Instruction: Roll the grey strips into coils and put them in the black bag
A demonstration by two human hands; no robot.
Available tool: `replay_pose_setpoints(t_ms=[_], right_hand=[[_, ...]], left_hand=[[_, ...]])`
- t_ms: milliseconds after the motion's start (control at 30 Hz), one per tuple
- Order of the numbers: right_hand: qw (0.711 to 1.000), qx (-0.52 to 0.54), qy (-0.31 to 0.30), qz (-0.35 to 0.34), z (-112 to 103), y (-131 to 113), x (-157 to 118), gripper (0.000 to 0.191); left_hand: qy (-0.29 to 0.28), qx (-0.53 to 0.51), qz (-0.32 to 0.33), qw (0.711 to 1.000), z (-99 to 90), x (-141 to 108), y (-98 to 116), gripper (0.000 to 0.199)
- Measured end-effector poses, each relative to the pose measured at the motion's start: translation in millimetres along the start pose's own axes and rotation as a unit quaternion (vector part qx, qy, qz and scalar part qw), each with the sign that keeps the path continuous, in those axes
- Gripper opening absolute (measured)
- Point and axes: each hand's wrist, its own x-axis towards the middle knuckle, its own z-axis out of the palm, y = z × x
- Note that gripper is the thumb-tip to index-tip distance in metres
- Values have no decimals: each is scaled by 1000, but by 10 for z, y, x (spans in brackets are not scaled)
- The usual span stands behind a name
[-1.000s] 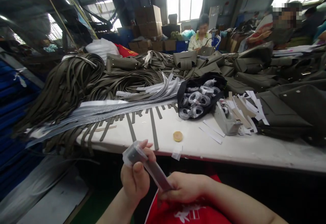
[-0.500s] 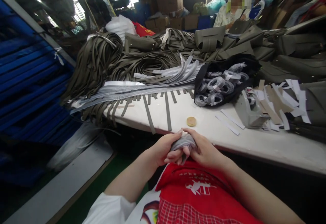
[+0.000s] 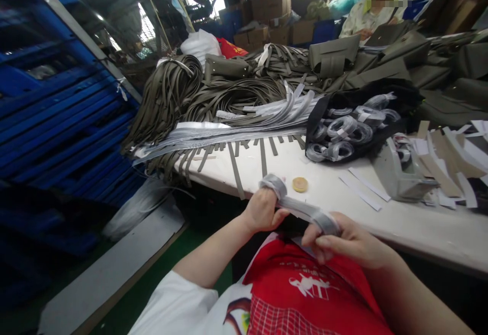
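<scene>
A translucent grey strip [image 3: 301,207] stretches between my two hands just off the table's front edge. One end loops around the fingers of my left hand [image 3: 262,212], which is closed with its thumb pointing right. My right hand [image 3: 348,238] curls around the other part, which bends over its fingers. Just beyond the strip, a small round yellow disc [image 3: 300,184] lies on the white table [image 3: 251,170]. Similar coiled strips [image 3: 346,129], some with white bands, sit in an open black bag [image 3: 314,116] farther back on the right.
Long grey-white strips [image 3: 229,134] and dark olive straps [image 3: 168,96] pile up at the back left. A grey tape dispenser [image 3: 404,172] stands at the right beside paper scraps [image 3: 453,162]. Olive leather-like pieces [image 3: 404,55] heap behind, where another person [image 3: 366,17] sits.
My hands have moved apart from being clasped together, and the strip now spans between them. My left hand rose slightly; my right moved right. The view has shifted left.
</scene>
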Motion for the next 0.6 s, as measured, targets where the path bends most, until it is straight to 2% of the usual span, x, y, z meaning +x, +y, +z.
replay_pose_setpoints(t_ms=[67, 133, 200, 233, 300, 367, 433, 533, 600], right_hand=[[995, -83, 54, 15, -213, -28, -46, 39], [966, -212, 144, 22, -393, 8, -24, 37], [912, -335, 236, 4, -477, 85, 39, 35], [888, -375, 265, -13, -473, 128, 77, 40], [867, -407, 284, -50, -390, 204, 148, 57], [874, -398, 273, -63, -256, 245, 201, 61], [897, -371, 235, -44, -141, 241, 230, 59], [943, -312, 115, -19, -81, 184, 248, 52], [958, -281, 59, -24, -92, 165, 271, 45]], left_hand=[[-118, -12, -54, 991, 79, -90, 31, 72], [-179, -135, -155, 962, 81, -145, 106, 72], [-198, -302, -252, 898, 26, -151, 181, 78], [-201, -367, -288, 861, -12, -138, 211, 80], [-220, -442, -326, 806, -90, -92, 257, 79], [-259, -471, -345, 769, -150, -47, 282, 75], [-299, -487, -360, 737, -183, -30, 282, 72], [-318, -503, -384, 706, -197, -66, 246, 68], [-309, -521, -397, 690, -206, -97, 229, 66]])
